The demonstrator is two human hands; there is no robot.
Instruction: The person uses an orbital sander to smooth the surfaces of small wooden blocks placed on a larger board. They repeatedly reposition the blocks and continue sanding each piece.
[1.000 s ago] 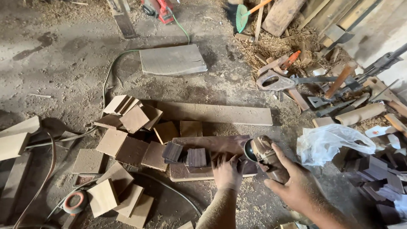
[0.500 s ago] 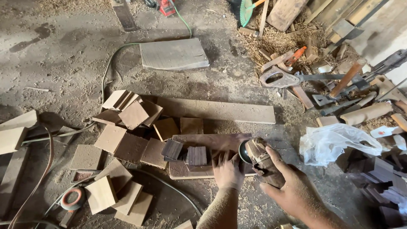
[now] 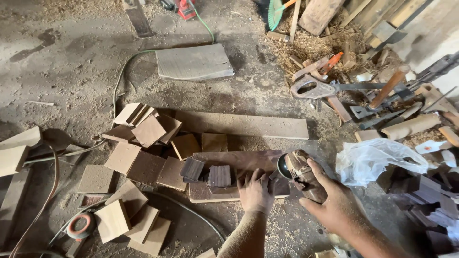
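Two hands at work on the floor: my right hand [image 3: 334, 203] grips a dust-caked power sander [image 3: 301, 174], now tilted slightly up off the dark board [image 3: 224, 160]; my left hand [image 3: 256, 191] stays pressed flat, holding nothing. Small dark blocks [image 3: 220, 176] just left; pale wood squares [image 3: 143, 148] beyond.
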